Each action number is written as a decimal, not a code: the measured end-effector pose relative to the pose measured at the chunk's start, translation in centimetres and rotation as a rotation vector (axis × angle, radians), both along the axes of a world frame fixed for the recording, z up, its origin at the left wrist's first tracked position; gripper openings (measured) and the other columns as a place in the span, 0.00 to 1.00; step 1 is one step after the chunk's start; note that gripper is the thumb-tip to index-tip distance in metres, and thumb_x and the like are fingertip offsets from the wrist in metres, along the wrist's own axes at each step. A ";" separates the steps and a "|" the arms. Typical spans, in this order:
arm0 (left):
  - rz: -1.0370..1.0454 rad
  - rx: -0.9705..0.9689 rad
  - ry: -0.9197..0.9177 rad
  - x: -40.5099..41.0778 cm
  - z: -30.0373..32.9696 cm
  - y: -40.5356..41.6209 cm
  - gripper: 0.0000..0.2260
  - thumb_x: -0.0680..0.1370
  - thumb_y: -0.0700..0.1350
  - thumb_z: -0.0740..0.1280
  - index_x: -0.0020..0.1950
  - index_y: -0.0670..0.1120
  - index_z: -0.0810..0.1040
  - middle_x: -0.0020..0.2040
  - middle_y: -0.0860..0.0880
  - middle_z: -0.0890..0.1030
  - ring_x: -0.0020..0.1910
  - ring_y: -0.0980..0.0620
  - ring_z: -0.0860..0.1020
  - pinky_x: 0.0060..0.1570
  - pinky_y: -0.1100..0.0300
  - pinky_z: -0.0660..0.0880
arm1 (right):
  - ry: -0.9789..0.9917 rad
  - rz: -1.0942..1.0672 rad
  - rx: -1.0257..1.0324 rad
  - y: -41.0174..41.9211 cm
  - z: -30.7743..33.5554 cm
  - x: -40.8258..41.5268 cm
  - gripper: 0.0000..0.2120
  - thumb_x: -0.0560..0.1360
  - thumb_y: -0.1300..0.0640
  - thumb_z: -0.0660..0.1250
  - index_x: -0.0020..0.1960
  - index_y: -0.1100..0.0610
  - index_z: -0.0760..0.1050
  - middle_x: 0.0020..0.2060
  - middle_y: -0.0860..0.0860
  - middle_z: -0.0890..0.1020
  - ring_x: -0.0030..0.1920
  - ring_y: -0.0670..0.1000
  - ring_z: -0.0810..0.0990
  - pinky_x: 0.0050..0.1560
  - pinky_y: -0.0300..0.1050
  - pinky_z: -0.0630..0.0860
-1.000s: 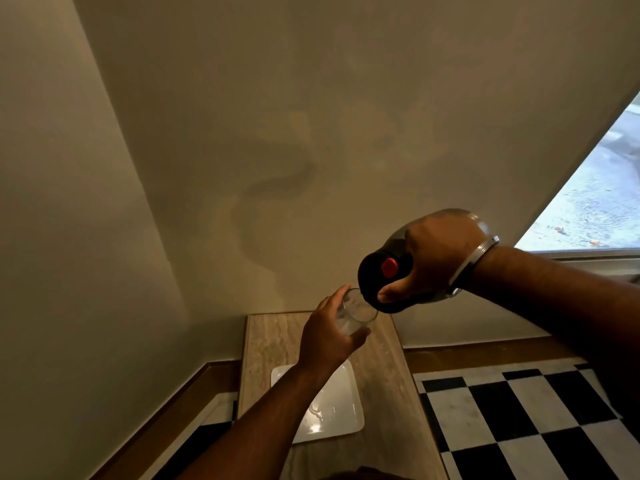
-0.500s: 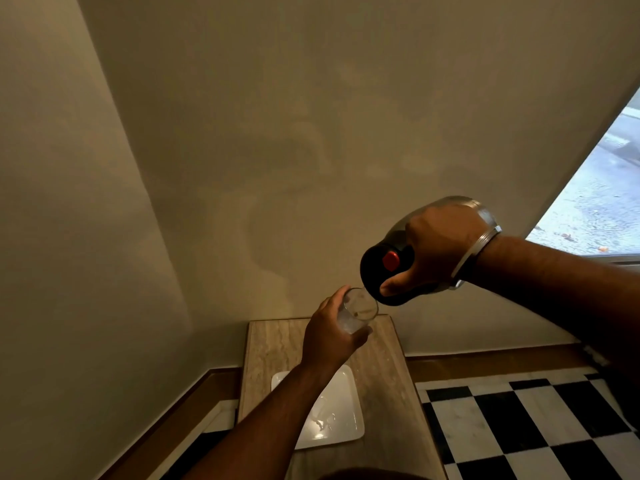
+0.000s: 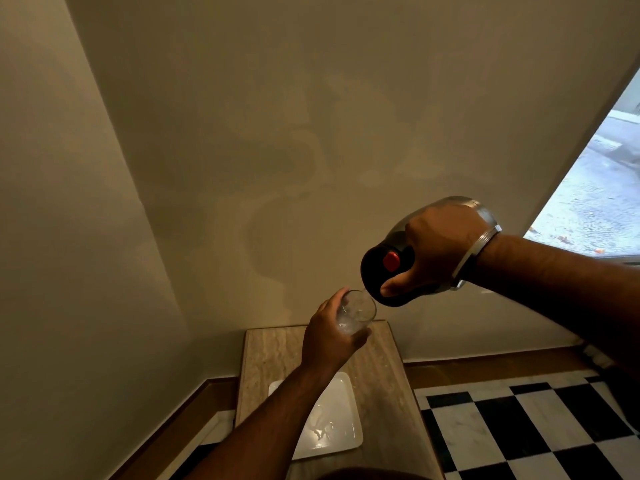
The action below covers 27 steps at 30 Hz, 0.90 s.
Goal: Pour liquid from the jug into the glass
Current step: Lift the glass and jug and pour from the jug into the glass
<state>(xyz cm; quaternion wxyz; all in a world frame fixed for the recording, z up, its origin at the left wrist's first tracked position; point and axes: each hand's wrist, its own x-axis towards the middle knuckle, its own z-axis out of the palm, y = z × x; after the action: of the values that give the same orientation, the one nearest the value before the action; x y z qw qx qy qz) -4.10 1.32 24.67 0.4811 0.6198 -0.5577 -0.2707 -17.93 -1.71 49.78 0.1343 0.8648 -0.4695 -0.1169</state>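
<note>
Right hand (image 3: 441,249): fingers clenched around the steel jug (image 3: 415,251), tilted so its black lid sits just above the glass rim. Left hand (image 3: 329,337): fingers wrapped around the clear round glass (image 3: 355,315), held above the veined stone tabletop (image 3: 384,382). Below lies a white square plate (image 3: 341,410), glossy.

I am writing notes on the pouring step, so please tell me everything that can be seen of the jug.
The jug looks like a metal flask with a shiny silvery body and a black top that carries a red button. It is held in the air, tipped steeply with its black end down and toward the glass, its lip just above the glass rim. The right hand wraps around its body and covers much of it. Nothing else touches it. A thin stream at the lip is hard to confirm.
</note>
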 end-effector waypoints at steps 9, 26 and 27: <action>-0.027 -0.003 -0.004 -0.1 -0.1 -0.4 0.37 0.67 0.56 0.78 0.73 0.51 0.68 0.67 0.49 0.77 0.63 0.50 0.76 0.60 0.57 0.77 | -0.021 -0.016 0.022 -0.4 -0.1 -0.1 0.35 0.58 0.23 0.65 0.46 0.53 0.79 0.27 0.45 0.74 0.27 0.44 0.72 0.27 0.39 0.67; -0.009 0.035 0.024 0.1 -1.0 -0.8 0.39 0.65 0.60 0.78 0.72 0.52 0.68 0.66 0.51 0.78 0.62 0.52 0.77 0.60 0.54 0.78 | -0.306 -0.158 0.220 -3.6 -3.0 -1.4 0.38 0.49 0.19 0.60 0.27 0.57 0.70 0.21 0.50 0.71 0.24 0.50 0.69 0.30 0.44 0.68; -0.003 0.041 0.023 0.2 -1.1 -0.8 0.39 0.65 0.60 0.78 0.71 0.52 0.68 0.65 0.51 0.78 0.62 0.52 0.77 0.59 0.54 0.78 | -0.339 -0.178 0.250 -3.8 -3.3 -1.6 0.38 0.47 0.19 0.59 0.27 0.57 0.70 0.21 0.50 0.71 0.24 0.50 0.69 0.30 0.44 0.68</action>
<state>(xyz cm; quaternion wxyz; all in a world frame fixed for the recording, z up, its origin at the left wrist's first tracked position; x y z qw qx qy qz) -3.92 0.49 23.53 0.4741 0.6255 -0.5476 -0.2899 -19.49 -5.51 46.43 -0.0657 0.8372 -0.5415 -0.0387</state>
